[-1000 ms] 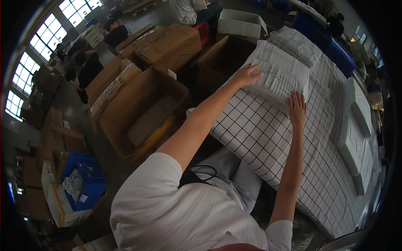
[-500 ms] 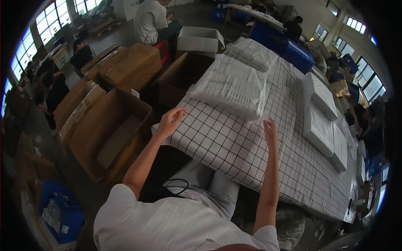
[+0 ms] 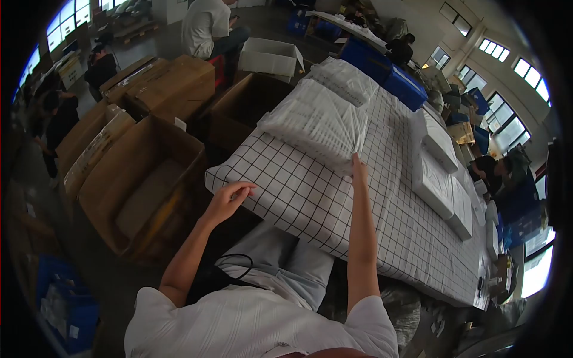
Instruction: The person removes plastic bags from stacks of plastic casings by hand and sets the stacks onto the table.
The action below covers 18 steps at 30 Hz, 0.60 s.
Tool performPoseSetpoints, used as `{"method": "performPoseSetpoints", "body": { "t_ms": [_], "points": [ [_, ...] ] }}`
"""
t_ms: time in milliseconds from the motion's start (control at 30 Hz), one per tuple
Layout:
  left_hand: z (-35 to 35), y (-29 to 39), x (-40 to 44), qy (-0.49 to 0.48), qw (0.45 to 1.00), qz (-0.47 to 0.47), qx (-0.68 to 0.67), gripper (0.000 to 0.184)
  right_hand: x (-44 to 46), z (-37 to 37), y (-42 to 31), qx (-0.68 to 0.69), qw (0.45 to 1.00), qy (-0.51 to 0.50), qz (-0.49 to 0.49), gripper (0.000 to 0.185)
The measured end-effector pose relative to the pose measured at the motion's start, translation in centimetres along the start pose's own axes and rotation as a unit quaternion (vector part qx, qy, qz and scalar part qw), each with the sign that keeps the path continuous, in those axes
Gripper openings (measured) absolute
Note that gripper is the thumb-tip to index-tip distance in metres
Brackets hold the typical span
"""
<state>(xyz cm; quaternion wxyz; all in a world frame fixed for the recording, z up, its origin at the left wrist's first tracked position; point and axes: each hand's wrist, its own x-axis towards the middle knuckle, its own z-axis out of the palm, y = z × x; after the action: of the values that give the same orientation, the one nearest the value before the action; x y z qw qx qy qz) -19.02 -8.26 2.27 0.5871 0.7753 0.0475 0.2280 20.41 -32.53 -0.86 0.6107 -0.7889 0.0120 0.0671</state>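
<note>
A plastic-wrapped white package (image 3: 316, 122) lies on the table with the checked cloth (image 3: 298, 185). My right hand (image 3: 359, 169) is closed on its near right corner, and the plastic is drawn into creases toward the fingers. Over the table's near left edge is my left hand (image 3: 231, 200), its fingers curled together; whether anything small is between them cannot be seen. Behind the first package lies a second wrapped package (image 3: 344, 82), partly covered by it.
Open cardboard boxes (image 3: 140, 185) stand left of the table. White flat packages (image 3: 434, 173) line its right side. Blue bins (image 3: 406, 88) stand beyond the far end. A seated person (image 3: 203, 30) is at the back left, others farther off.
Both hands came off the package top toward me; my right hand then took hold of its near right corner. My left hand drew back and curled. The view has turned right.
</note>
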Motion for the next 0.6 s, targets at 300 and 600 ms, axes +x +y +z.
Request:
{"method": "performPoseSetpoints", "body": {
  "t_ms": [300,600],
  "points": [
    [-2.5,3.0,3.1,0.023,0.998,0.022,0.054,0.025,-12.2,-7.4,2.5,0.057,0.998,-0.001,-0.007,0.047],
    [4.4,-1.6,17.7,-0.079,0.984,-0.158,-0.003,0.069,-12.3,-12.8,3.7,0.173,0.980,-0.050,0.088,0.081]
  ]
}}
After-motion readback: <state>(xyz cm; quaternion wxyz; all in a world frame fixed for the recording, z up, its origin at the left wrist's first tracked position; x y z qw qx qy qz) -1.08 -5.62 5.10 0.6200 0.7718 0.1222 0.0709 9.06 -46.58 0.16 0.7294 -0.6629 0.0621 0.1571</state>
